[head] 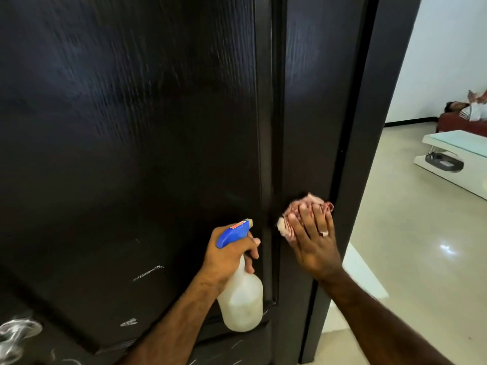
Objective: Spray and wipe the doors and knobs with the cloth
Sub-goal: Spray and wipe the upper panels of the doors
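A tall dark brown door (131, 127) fills most of the head view, with white scuff marks low on its panel. My right hand (315, 241) presses a pink and white cloth (295, 209) flat against the door's right stile, close to its edge. My left hand (226, 256) grips a translucent white spray bottle (242, 301) by the neck, its blue trigger head (233, 231) pointing at the door. A blurred silver knob (15, 335) shows at the bottom left corner.
The door edge and dark frame (369, 127) stand just right of the cloth. Beyond lies a room with a glossy cream tiled floor (408, 259), a white low table (458, 154) and a person lying on a red sofa (463, 111).
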`<state>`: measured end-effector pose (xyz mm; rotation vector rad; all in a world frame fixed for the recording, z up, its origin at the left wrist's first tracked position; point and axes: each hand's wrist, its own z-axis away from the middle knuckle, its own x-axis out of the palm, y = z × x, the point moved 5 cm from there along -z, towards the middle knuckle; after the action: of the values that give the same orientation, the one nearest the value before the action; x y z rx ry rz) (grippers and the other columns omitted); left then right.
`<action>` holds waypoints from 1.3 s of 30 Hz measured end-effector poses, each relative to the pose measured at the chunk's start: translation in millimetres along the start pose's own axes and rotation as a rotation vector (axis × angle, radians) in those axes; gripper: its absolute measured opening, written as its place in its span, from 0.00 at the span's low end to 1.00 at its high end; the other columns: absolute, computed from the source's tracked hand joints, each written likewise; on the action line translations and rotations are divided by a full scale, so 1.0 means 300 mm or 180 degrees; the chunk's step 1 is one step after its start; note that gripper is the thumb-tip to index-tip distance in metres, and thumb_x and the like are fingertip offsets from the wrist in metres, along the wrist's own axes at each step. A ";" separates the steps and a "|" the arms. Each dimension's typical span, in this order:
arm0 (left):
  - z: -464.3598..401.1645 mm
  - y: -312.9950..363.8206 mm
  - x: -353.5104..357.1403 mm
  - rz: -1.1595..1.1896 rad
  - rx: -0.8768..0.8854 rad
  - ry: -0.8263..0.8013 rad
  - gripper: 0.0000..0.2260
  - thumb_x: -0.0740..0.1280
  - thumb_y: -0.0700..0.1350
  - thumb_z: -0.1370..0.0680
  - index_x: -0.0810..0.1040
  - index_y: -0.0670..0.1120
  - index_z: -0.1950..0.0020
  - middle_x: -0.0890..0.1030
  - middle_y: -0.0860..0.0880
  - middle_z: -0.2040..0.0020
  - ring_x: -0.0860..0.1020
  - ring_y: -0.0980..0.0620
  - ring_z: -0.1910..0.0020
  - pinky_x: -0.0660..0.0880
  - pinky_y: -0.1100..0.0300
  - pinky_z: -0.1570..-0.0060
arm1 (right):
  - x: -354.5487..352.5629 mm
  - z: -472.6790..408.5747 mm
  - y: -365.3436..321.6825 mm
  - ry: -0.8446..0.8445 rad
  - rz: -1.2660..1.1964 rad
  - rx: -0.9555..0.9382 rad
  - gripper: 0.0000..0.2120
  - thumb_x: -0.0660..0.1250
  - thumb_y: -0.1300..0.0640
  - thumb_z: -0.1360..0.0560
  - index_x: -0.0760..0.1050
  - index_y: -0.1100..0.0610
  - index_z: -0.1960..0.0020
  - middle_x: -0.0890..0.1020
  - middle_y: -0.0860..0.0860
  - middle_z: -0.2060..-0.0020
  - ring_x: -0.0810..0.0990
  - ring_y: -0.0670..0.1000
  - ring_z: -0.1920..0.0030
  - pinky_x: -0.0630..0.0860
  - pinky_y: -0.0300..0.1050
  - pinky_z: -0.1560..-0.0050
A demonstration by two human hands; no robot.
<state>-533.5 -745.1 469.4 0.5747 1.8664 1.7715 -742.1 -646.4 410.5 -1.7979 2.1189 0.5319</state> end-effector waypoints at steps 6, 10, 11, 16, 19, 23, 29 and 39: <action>0.004 0.012 -0.035 0.0124 0.0076 -0.0028 0.08 0.71 0.35 0.21 0.79 0.37 0.59 0.80 0.38 0.64 0.76 0.44 0.76 0.78 0.54 0.70 | -0.068 -0.225 0.019 0.0795 -0.0321 0.1099 0.28 0.65 0.56 0.15 0.64 0.66 0.19 0.61 0.68 0.19 0.56 0.71 0.17 0.57 0.74 0.20; 0.004 0.020 -0.045 0.0202 0.0086 0.0100 0.08 0.71 0.34 0.21 0.78 0.37 0.60 0.78 0.37 0.65 0.74 0.43 0.76 0.77 0.55 0.71 | 0.005 -0.256 -0.132 0.0725 -0.0515 0.1070 0.29 0.65 0.52 0.15 0.64 0.60 0.17 0.59 0.65 0.17 0.55 0.71 0.17 0.53 0.74 0.20; 0.006 0.014 -0.047 0.0207 0.0059 0.0110 0.08 0.71 0.34 0.21 0.78 0.37 0.60 0.78 0.37 0.65 0.74 0.43 0.76 0.77 0.55 0.71 | 0.035 -0.175 -0.151 0.0445 -0.0421 0.0604 0.31 0.69 0.52 0.17 0.64 0.55 0.17 0.59 0.62 0.16 0.56 0.70 0.17 0.52 0.75 0.20; 0.035 -0.009 -0.066 0.0164 -0.0039 -0.0010 0.07 0.71 0.35 0.21 0.79 0.38 0.58 0.80 0.37 0.63 0.75 0.44 0.74 0.78 0.53 0.70 | 0.048 0.080 0.005 -0.0128 -0.0008 -0.0285 0.42 0.76 0.57 0.26 0.62 0.48 0.16 0.62 0.55 0.16 0.59 0.66 0.17 0.56 0.75 0.21; 0.037 -0.026 -0.087 0.0152 -0.0056 -0.0002 0.06 0.71 0.35 0.21 0.78 0.36 0.57 0.79 0.37 0.64 0.75 0.44 0.75 0.78 0.54 0.69 | -0.017 -0.103 0.015 0.0493 -0.0338 0.0666 0.34 0.70 0.57 0.18 0.60 0.58 0.17 0.60 0.65 0.18 0.55 0.72 0.17 0.55 0.77 0.22; 0.027 -0.033 -0.097 0.0045 -0.0030 0.0045 0.06 0.71 0.35 0.20 0.79 0.36 0.57 0.80 0.39 0.64 0.76 0.45 0.75 0.78 0.54 0.69 | 0.000 -0.297 -0.104 0.0993 -0.0612 0.1660 0.30 0.62 0.51 0.14 0.58 0.61 0.17 0.57 0.67 0.17 0.53 0.73 0.17 0.50 0.75 0.20; 0.040 -0.089 -0.124 0.0117 -0.0161 0.0103 0.10 0.71 0.35 0.21 0.80 0.42 0.62 0.80 0.38 0.65 0.75 0.44 0.75 0.78 0.54 0.69 | 0.070 0.079 -0.085 -0.0302 0.0041 -0.0629 0.37 0.74 0.54 0.23 0.65 0.48 0.17 0.62 0.53 0.16 0.60 0.63 0.17 0.58 0.74 0.21; 0.002 -0.087 -0.062 0.0023 -0.0046 -0.0045 0.07 0.71 0.34 0.21 0.79 0.37 0.58 0.80 0.38 0.65 0.75 0.45 0.76 0.79 0.54 0.69 | 0.025 -0.114 -0.036 0.0584 -0.0657 0.1196 0.30 0.66 0.57 0.15 0.60 0.66 0.19 0.59 0.70 0.19 0.53 0.74 0.18 0.54 0.77 0.21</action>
<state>-517.5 -757.7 444.6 0.5876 1.8429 1.7795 -732.6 -670.5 436.4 -1.8651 1.9479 -0.0831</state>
